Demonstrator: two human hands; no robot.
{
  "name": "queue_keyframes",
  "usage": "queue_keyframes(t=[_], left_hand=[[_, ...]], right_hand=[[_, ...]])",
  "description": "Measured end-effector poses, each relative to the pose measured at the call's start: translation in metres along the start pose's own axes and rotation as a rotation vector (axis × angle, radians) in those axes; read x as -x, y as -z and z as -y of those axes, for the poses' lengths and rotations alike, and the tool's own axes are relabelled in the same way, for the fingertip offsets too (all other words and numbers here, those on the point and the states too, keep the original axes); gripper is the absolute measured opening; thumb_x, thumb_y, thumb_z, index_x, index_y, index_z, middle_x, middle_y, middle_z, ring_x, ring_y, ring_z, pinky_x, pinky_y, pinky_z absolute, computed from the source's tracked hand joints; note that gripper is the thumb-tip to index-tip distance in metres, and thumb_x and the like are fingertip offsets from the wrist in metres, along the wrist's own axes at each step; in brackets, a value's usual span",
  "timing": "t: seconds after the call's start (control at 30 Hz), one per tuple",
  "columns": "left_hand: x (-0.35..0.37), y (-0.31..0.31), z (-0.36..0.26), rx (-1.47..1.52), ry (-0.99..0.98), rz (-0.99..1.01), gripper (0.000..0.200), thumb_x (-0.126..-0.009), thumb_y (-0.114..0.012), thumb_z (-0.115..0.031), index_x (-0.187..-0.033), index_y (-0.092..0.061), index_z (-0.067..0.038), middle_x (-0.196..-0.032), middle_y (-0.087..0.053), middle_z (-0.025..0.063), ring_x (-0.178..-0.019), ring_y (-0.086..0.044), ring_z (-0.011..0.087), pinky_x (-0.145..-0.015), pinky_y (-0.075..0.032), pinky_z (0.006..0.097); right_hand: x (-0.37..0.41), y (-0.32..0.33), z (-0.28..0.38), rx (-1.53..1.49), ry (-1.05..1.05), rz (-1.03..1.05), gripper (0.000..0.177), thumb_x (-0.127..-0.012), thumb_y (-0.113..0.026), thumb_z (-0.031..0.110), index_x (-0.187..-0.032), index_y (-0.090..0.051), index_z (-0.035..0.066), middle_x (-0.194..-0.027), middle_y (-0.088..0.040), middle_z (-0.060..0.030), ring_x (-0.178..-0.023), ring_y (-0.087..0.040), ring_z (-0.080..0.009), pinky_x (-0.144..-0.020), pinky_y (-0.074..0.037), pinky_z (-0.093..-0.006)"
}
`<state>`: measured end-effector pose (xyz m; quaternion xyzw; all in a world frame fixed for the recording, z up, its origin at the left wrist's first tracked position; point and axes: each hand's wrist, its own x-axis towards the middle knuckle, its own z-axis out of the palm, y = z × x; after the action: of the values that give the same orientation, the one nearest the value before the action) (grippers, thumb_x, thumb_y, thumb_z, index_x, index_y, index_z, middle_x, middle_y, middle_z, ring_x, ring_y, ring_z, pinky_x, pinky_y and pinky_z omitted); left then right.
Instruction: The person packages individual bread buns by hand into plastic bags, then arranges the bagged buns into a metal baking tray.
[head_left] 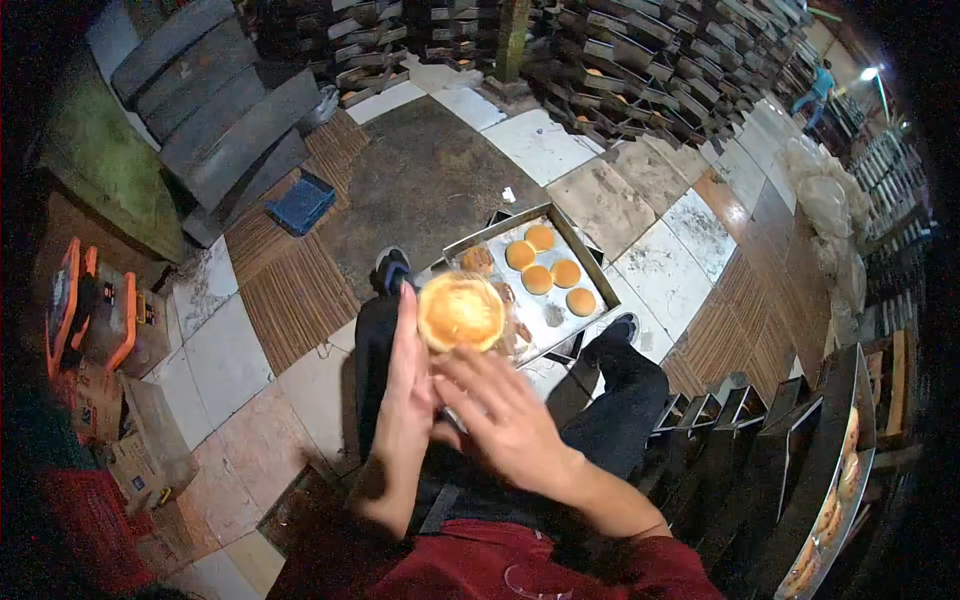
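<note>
The round golden bread bun [461, 312], apparently gripped by the curled left hand [405, 365] over the left edge of the rectangular grey metal tray [587, 257], could drop if the loosely open, empty right hand [505, 420] knocks it.

I see dark red fabric shirt [480, 560], six o'clock in the head view, thin pale curved marking [530, 590] on front. Right sleeve [668, 568] at five, ends near elbow. Black cloth trousers [622, 405]. Dark left shoe [393, 268] at nine, dark right shoe [620, 326] at three; grey-blue patches on both.
</note>
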<state>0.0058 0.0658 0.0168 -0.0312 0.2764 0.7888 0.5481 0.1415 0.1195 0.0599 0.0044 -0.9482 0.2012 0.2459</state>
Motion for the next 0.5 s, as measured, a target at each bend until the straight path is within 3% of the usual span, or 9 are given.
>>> queue_keyframes(t=[0.03,0.13,0.17,0.23,0.27,0.37,0.4,0.43,0.5], left_hand=[[-0.006,0.015,0.005,0.103,0.120,0.135,0.078,-0.080,-0.035,-0.068,-0.120,-0.044,-0.001,-0.120,-0.051,0.0185,-0.104,-0.053,0.0323,-0.088,-0.044,0.0469],[-0.037,0.064,0.043,0.378,0.247,-0.102,0.079,-0.077,-0.046,-0.066,-0.121,-0.044,-0.001,-0.113,-0.053,0.0180,-0.097,-0.056,0.0297,-0.087,-0.045,0.0445],[-0.031,0.052,0.045,0.119,0.213,-0.300,0.074,-0.079,-0.046,-0.063,-0.122,-0.044,-0.003,-0.114,-0.052,0.0178,-0.098,-0.056,0.0289,-0.085,-0.047,0.0429],[-0.041,0.070,0.056,0.120,-0.019,-0.104,0.070,-0.080,-0.045,-0.061,-0.122,-0.044,-0.005,-0.114,-0.052,0.0197,-0.098,-0.056,0.0280,-0.083,-0.049,0.0412],[-0.025,0.031,0.037,0.341,0.108,-0.085,0.069,-0.081,-0.044,-0.060,-0.121,-0.044,-0.004,-0.113,-0.051,0.0215,-0.097,-0.057,0.0304,-0.082,-0.050,0.0421],[-0.012,0.004,0.003,0.277,-0.168,0.095,0.069,-0.082,-0.042,-0.059,-0.119,-0.044,-0.001,-0.111,-0.052,0.0199,-0.102,-0.054,0.0331,-0.083,-0.048,0.0457],[-0.005,-0.009,-0.006,0.334,-0.229,0.187,0.066,-0.083,-0.042,-0.059,-0.116,-0.046,-0.002,-0.115,-0.051,0.0176,-0.104,-0.052,0.0357,-0.081,-0.049,0.0488],[0.001,-0.018,-0.013,0.386,-0.288,0.280,0.064,-0.083,-0.041,-0.059,-0.114,-0.048,-0.003,-0.119,-0.050,0.0153,-0.107,-0.050,0.0382,-0.079,-0.050,0.0519],[0.004,-0.024,-0.017,0.400,-0.330,0.340,0.063,-0.084,-0.040,-0.058,-0.114,-0.048,-0.003,-0.119,-0.050,0.0132,-0.106,-0.051,0.0379,-0.080,-0.049,0.0519]], right_hand=[[0.004,-0.012,-0.014,0.077,0.025,-0.072,0.037,-0.070,-0.060,0.022,-0.101,-0.055,0.003,-0.106,-0.053,-0.0150,-0.099,-0.050,-0.0328,-0.085,-0.039,-0.0443],[0.005,-0.045,-0.044,0.106,-0.210,-0.057,0.009,-0.068,-0.054,0.012,-0.074,-0.051,0.006,-0.080,-0.050,-0.0103,-0.077,-0.050,-0.0266,-0.065,-0.040,-0.0403],[0.007,-0.055,-0.046,-0.002,-0.208,0.043,0.008,-0.068,-0.053,0.011,-0.073,-0.051,0.006,-0.080,-0.051,-0.0105,-0.077,-0.051,-0.0265,-0.066,-0.040,-0.0401],[0.018,-0.050,-0.001,0.087,0.110,0.045,0.017,-0.069,-0.054,0.011,-0.083,-0.057,0.004,-0.076,-0.052,-0.0093,-0.072,-0.050,-0.0250,-0.066,-0.040,-0.0396],[0.025,-0.045,0.008,-0.012,0.065,-0.027,0.020,-0.068,-0.058,0.010,-0.087,-0.059,0.004,-0.076,-0.051,-0.0081,-0.072,-0.050,-0.0247,-0.068,-0.040,-0.0391],[0.033,0.000,0.020,0.096,-0.224,-0.232,0.028,-0.067,-0.066,0.004,-0.094,-0.063,0.006,-0.078,-0.050,-0.0062,-0.076,-0.049,-0.0240,-0.072,-0.038,-0.0364],[0.023,0.008,0.016,0.046,-0.374,-0.234,0.025,-0.067,-0.071,0.016,-0.089,-0.065,0.005,-0.083,-0.052,-0.0062,-0.080,-0.050,-0.0274,-0.076,-0.037,-0.0418],[0.020,0.011,0.005,-0.092,-0.336,-0.185,0.018,-0.073,-0.068,0.010,-0.089,-0.062,0.004,-0.079,-0.054,-0.0066,-0.074,-0.052,-0.0243,-0.073,-0.041,-0.0347],[0.032,-0.002,-0.004,-1.049,-0.774,-0.051,0.015,-0.077,-0.065,0.006,-0.090,-0.059,0.002,-0.076,-0.057,-0.0079,-0.069,-0.054,-0.0200,-0.065,-0.043,-0.0251]])
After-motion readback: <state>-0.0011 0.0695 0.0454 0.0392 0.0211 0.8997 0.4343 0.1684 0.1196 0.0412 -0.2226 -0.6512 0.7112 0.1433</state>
